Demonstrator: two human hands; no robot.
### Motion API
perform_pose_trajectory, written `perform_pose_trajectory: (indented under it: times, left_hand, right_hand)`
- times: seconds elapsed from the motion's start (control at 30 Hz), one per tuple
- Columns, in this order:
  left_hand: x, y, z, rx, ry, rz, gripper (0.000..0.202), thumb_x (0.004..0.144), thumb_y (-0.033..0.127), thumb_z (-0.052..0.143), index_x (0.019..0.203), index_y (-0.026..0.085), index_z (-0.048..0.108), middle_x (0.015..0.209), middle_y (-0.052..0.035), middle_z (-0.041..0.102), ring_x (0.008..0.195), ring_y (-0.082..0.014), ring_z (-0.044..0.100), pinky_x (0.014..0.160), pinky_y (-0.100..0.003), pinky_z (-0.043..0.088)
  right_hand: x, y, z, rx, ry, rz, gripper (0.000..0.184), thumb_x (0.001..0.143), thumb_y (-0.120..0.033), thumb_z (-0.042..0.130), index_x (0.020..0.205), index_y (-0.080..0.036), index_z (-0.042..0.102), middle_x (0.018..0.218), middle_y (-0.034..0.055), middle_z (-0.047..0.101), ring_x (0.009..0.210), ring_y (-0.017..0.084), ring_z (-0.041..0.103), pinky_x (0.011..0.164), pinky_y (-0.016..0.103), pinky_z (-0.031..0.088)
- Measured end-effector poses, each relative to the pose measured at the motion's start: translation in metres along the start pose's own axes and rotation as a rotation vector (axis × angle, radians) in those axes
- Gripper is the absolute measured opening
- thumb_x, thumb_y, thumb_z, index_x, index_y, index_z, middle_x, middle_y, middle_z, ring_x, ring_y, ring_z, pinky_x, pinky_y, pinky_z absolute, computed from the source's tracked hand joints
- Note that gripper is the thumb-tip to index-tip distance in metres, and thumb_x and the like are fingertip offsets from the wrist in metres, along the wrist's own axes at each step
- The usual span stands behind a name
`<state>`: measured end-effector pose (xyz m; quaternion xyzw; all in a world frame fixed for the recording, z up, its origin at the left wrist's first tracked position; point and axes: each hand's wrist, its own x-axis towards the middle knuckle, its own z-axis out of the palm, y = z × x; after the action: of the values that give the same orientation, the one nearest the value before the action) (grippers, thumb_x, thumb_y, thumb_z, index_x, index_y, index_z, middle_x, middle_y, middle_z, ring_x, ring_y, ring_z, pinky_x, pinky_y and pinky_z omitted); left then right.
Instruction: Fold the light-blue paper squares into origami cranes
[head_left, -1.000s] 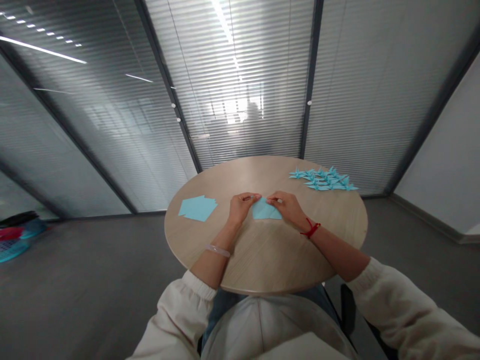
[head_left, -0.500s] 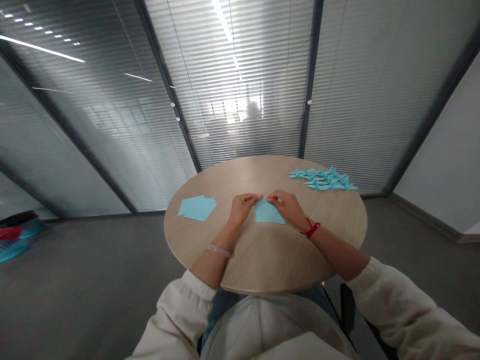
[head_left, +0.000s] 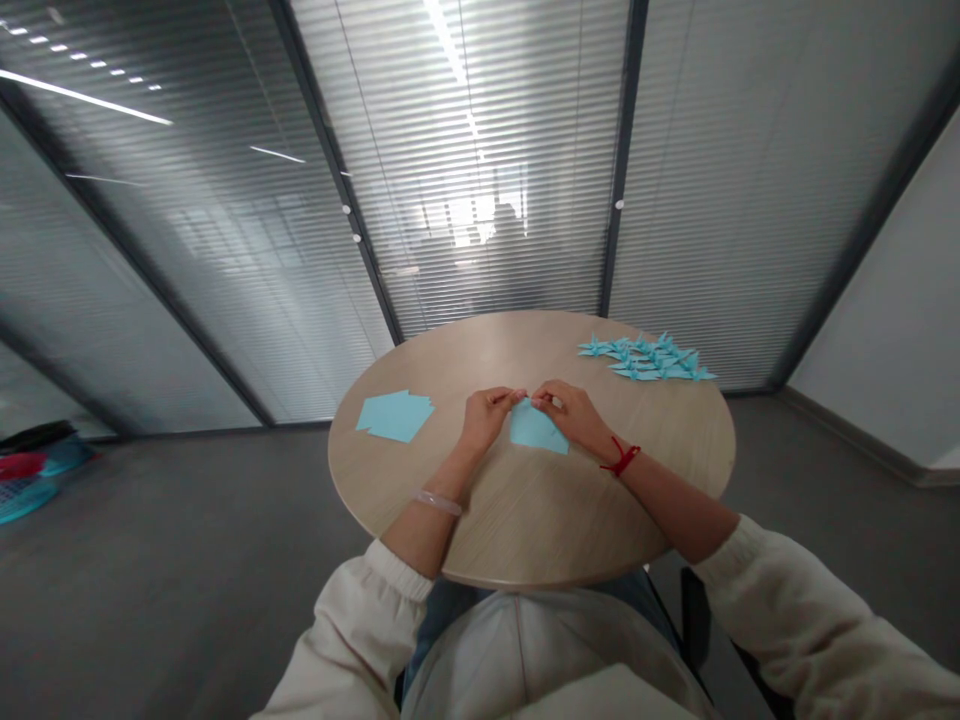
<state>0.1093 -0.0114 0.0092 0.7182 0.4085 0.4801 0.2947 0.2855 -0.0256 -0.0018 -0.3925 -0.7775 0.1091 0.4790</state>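
A light-blue sheet of paper (head_left: 537,428) is between my hands over the middle of the round table. My left hand (head_left: 486,412) pinches its far edge with thumb and forefinger. Close beside it, my right hand (head_left: 568,407) pinches the same far edge, its fingers covering the sheet's upper right part. The fingertips are nearly touching, and the exact fold between them is too small to make out. A stack of blue paper sheets (head_left: 395,415) lies fanned out to the left of my left hand.
Several folded blue paper cranes (head_left: 651,357) lie in rows at the table's far right. The round wooden table (head_left: 525,530) stands before glass partitions with blinds (head_left: 495,120). Blue and red baskets (head_left: 34,475) are on the floor at far left.
The near edge of the paper has shifted and tilted slightly. Both hands keep their pinch at the far edge, with only small finger movement.
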Motion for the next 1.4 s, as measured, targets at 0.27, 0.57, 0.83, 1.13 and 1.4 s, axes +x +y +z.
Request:
perform_pose_trajectory:
  times: [0.27, 0.57, 0.83, 1.13, 1.4]
  left_hand:
    - [0.005, -0.006, -0.006, -0.056, 0.103, -0.022, 0.039, 0.075, 0.052, 0.06, 0.073, 0.015, 0.072, 0.065, -0.0031, 0.063, 0.063, -0.0142, 0.055, 0.061, -0.024, 0.043]
    - [0.007, -0.005, -0.008, -0.048, 0.179, -0.038, 0.042, 0.074, 0.053, 0.059, 0.072, 0.013, 0.071, 0.061, -0.0017, 0.061, 0.06, -0.013, 0.053, 0.059, -0.024, 0.042]
    - [0.009, -0.01, -0.009, -0.116, 0.218, -0.063, 0.041, 0.072, 0.054, 0.062, 0.071, 0.014, 0.071, 0.059, -0.0014, 0.059, 0.059, -0.0128, 0.053, 0.06, -0.024, 0.043]
    - [0.009, -0.012, -0.007, -0.22, 0.256, -0.107, 0.042, 0.07, 0.054, 0.065, 0.074, 0.013, 0.072, 0.063, -0.0024, 0.062, 0.06, -0.012, 0.053, 0.062, -0.024, 0.045]
    - [0.007, -0.004, -0.005, -0.115, 0.158, -0.142, 0.037, 0.066, 0.049, 0.07, 0.08, 0.015, 0.073, 0.077, -0.0068, 0.07, 0.07, -0.016, 0.06, 0.069, -0.028, 0.046]
  right_hand:
    - [0.001, 0.004, -0.005, 0.053, 0.024, 0.11, 0.026, 0.087, -0.039, 0.051, 0.08, -0.018, 0.065, 0.081, 0.0047, 0.068, 0.075, 0.017, 0.061, 0.072, 0.026, 0.045]
    - [0.001, 0.009, -0.004, 0.079, 0.056, 0.148, 0.027, 0.086, -0.041, 0.053, 0.081, -0.018, 0.067, 0.08, 0.0039, 0.069, 0.074, 0.017, 0.062, 0.068, 0.026, 0.044]
    - [0.001, 0.014, -0.007, 0.062, 0.1, 0.194, 0.032, 0.085, -0.044, 0.053, 0.078, -0.017, 0.068, 0.075, 0.0037, 0.069, 0.069, 0.017, 0.06, 0.066, 0.026, 0.042]
    - [0.002, 0.021, -0.007, 0.095, 0.147, 0.216, 0.031, 0.083, -0.045, 0.054, 0.076, -0.017, 0.067, 0.071, 0.0023, 0.066, 0.065, 0.017, 0.057, 0.062, 0.026, 0.039]
    - [0.001, 0.015, -0.009, 0.092, 0.11, 0.196, 0.028, 0.085, -0.041, 0.051, 0.078, -0.017, 0.065, 0.072, 0.0014, 0.064, 0.066, 0.015, 0.056, 0.062, 0.025, 0.039]
